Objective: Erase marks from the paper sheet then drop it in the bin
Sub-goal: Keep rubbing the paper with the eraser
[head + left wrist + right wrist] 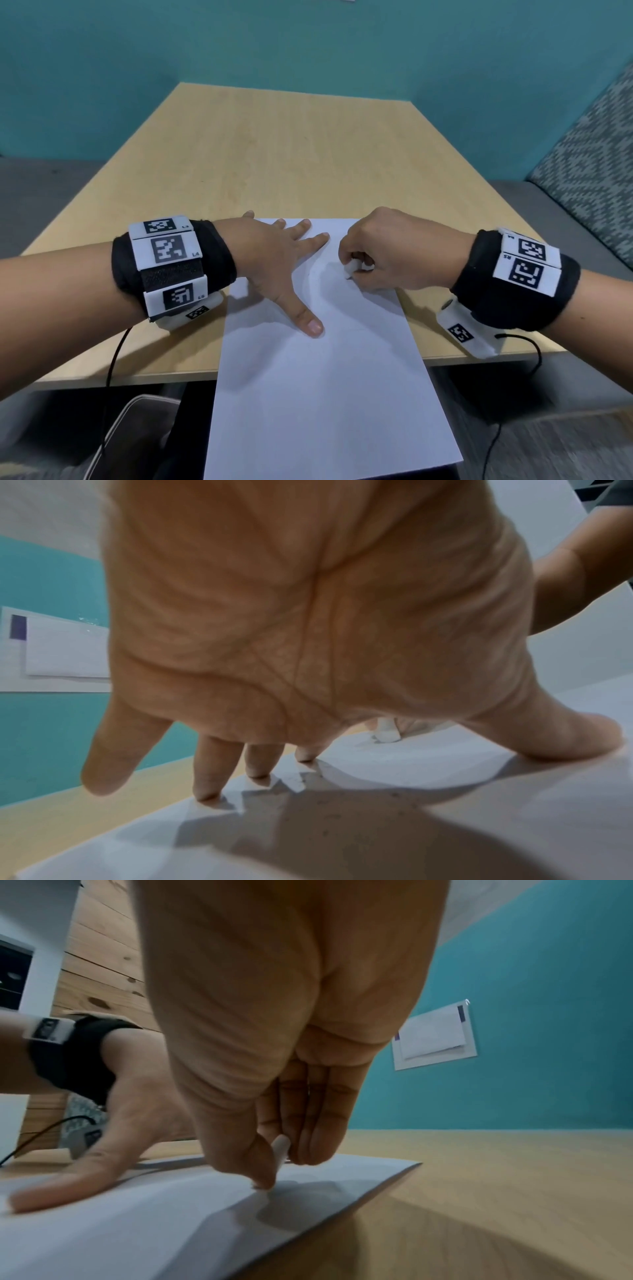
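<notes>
A white paper sheet [318, 359] lies on the wooden table [274, 154], its near half hanging over the front edge. My left hand [281, 260] lies flat on the sheet's far left part, fingers spread and straight, thumb pointing toward me. My right hand [376, 253] pinches a small white eraser [351, 269] and holds its tip against the sheet's far right part. In the left wrist view, the left fingertips [205, 794] press the paper [445, 831] and the eraser [387, 733] shows beyond. The right wrist view shows the eraser [281, 1146] between thumb and fingers. Small crumbs lie on the sheet.
A grey bin [130, 435] with a pale rim stands on the floor under the table's front edge, left of the hanging paper. A patterned cushion [596, 164] sits at the right. Teal wall [308, 51] behind the table. Cables hang from both wristbands.
</notes>
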Demonstrator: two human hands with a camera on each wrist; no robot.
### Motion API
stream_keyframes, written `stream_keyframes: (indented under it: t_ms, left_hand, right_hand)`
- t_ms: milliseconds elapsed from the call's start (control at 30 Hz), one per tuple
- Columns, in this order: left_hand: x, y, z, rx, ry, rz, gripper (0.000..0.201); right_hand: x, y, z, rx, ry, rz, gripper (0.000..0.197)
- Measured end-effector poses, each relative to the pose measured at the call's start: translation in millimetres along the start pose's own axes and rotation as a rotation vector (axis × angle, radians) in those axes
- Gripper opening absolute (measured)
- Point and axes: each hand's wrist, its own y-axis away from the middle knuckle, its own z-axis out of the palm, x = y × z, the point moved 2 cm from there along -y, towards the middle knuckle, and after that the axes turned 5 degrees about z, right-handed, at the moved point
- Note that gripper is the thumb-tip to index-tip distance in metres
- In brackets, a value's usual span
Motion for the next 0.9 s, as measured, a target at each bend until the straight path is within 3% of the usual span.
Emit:
stream_keyframes:
  t_ms: [100, 200, 333, 500, 633, 767, 900]
  left_hand:
    - [-0.8, -2.5, 1.0, 0.006, -0.012, 0.001, 0.154]
    - [-1.6, -3.4, 1.7, 0.009, -0.018, 0.005, 0.154]
    - [-1.7, -2.1, 1.5, 0.012, -0.009, 0.010, 0.152]
    - [-0.7, -2.2, 0.3, 0.011, -0.014, 0.009, 0.152]
    - [-0.5, -1.5, 1.0, 0.009, -0.006, 0.004, 0.153]
    - [-1.3, -2.6, 0.8, 0.009, -0.010, 0.011, 0.153]
    - [-1.2, -1.2, 0.5, 0.011, 0.003, 0.008, 0.153]
  right_hand:
    - [-8.8, 5.7, 0.3, -0.036, 0.025, -0.046, 0.031]
    - [-11.1, 5.7, -3.1, -0.066, 0.015, -0.051, 0.022]
    - [-5.2, -3.4, -2.3, 0.004, 0.037, 0.030, 0.012]
    - [-22.0, 0.9, -0.2, -0.060, 0.048, -0.015, 0.019]
    - [-12.0, -10.0, -5.0, -0.015, 0.078, 0.058, 0.015]
    - [-27.3, -3.3, -1.0, -0.028, 0.054, -0.034, 0.038]
    - [-10.0, -4.3, -5.1, -0.048, 0.041, 0.058, 0.014]
